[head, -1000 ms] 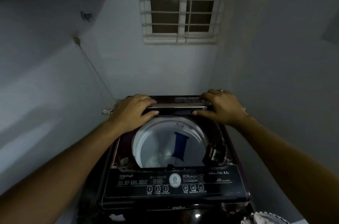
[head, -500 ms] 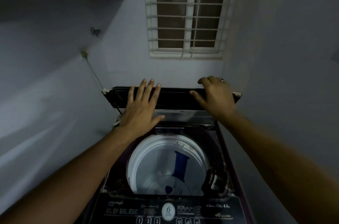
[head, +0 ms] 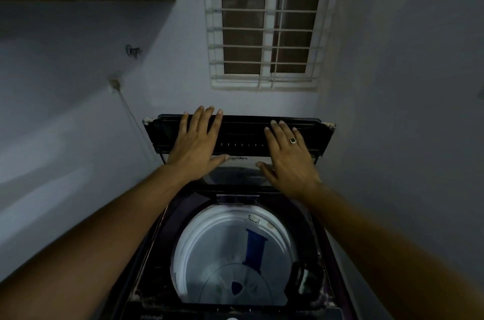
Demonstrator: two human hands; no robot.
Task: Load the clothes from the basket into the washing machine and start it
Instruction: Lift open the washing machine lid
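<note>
while left hand [head: 195, 148] and right hand [head: 288, 156] press flat on the raised lid [head: 243, 131], the drum [head: 209, 241] shows a blue strip [head: 254, 249].

Dim, bluish cast; dark window [head: 264, 18] gives no light; wide-angle bend at edges, forearms soft.

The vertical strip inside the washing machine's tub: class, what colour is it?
The strip is dark blue, standing out against the pale tub; the head view shows it best.

Lid [head: 243, 133] stands folded up at the back of my washer [head: 309, 236], drum [head: 199, 254] open in front of it. Left hand [head: 195, 147] is on the lid's left half, right hand [head: 288, 160] on its right. Window [head: 264, 21] is on the wall behind, higher up.
</note>
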